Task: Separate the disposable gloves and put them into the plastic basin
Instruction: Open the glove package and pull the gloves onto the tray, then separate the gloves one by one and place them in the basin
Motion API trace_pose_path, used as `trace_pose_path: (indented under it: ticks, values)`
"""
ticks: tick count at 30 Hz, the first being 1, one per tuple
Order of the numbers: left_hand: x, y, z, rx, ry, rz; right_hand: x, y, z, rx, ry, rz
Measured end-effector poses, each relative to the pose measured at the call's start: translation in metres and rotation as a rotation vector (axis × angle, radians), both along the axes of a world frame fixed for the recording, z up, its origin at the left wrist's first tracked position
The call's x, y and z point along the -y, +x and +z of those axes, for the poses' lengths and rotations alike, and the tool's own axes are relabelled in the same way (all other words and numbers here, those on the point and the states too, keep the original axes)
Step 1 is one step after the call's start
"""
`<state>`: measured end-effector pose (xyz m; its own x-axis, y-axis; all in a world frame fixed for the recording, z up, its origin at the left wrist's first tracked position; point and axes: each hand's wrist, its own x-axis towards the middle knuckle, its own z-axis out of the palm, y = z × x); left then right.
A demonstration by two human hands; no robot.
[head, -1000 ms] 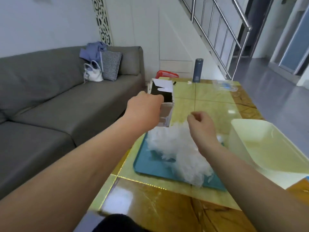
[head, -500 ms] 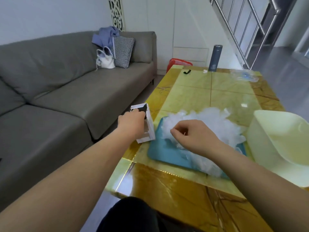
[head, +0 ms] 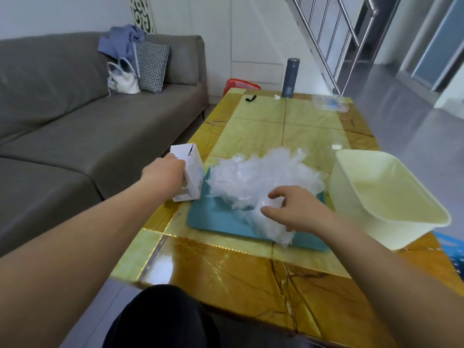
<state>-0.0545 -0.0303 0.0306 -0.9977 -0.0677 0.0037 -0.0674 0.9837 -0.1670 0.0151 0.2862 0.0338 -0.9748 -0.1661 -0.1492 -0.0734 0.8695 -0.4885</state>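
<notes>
Gloves (head: 258, 179): thin clear crinkled film, fluffy heap on flat teal tray (head: 216, 218), mid glossy yellow stone-look table (head: 226, 272). Plastic basin (head: 384, 197): cream, smooth, rounded rectangle, just right of tray. My left hand (head: 164, 173): fingers curled tight round white cardboard box (head: 192, 169) at table's left edge. My right hand (head: 293, 209): thumb and forefinger apart, loosely curved, resting on near side of heap, not closed on film.
</notes>
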Motion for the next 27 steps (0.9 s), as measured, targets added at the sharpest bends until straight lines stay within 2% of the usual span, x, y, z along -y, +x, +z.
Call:
trace_pose_path:
  ticks: [8, 11, 14, 17, 19, 24, 27]
  values:
    - [-0.009, 0.004, 0.009, -0.018, -0.035, -0.010, -0.014, -0.009, -0.021, -0.084, 0.163, -0.055]
    - [-0.041, 0.017, 0.013, -0.179, -0.027, -0.090, -0.021, -0.008, -0.022, -0.106, 0.097, -0.089]
    - [-0.078, 0.032, 0.010, -0.254, 0.161, -0.242, -0.025, -0.004, -0.028, -0.161, -0.036, -0.097]
    - [-0.115, 0.049, 0.000, -0.205, 0.380, -0.388, -0.024, -0.002, -0.036, -0.163, -0.261, -0.098]
    - [-0.141, 0.058, -0.013, -0.150, 0.462, -0.400, -0.023, -0.002, -0.044, -0.146, -0.372, -0.111]
    - [-0.172, 0.059, -0.058, 0.103, 0.560, -0.271, -0.028, -0.005, -0.072, -0.172, -0.395, -0.144]
    - [-0.173, 0.051, -0.067, 0.108, 0.682, -0.269, -0.027, -0.008, -0.074, -0.215, -0.396, -0.154]
